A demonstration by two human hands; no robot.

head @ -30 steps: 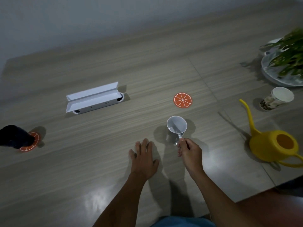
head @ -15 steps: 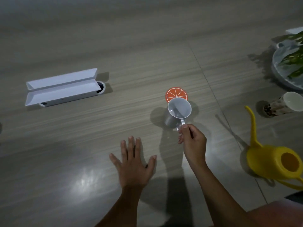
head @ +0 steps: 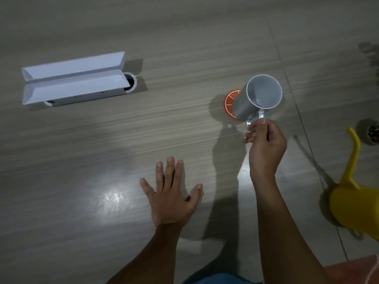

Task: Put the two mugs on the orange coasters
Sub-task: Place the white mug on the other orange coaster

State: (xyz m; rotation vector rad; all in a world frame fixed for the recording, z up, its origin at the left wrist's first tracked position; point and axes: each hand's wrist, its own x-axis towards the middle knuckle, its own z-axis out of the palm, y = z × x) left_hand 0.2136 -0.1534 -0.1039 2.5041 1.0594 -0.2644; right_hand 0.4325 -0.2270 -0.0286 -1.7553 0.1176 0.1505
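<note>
My right hand (head: 265, 145) pinches the handle of a grey mug (head: 258, 98) and holds it over an orange coaster (head: 230, 103), which it covers for the most part. The mug's mouth tilts toward me; whether its base touches the coaster I cannot tell. My left hand (head: 171, 194) lies flat on the wooden table (head: 184, 48), fingers spread, holding nothing, to the lower left of the mug. The other mug and the other coaster are out of frame.
A white open box (head: 74, 78) sits over a round cable port at the left. A yellow watering can (head: 354, 193) stands at the right edge, with a dark cup base (head: 372, 133) beyond its spout.
The mug has travelled away from me, from the bare table onto the orange coaster's spot. The view has shifted right and down, so the dark mug at the left has left the frame.
</note>
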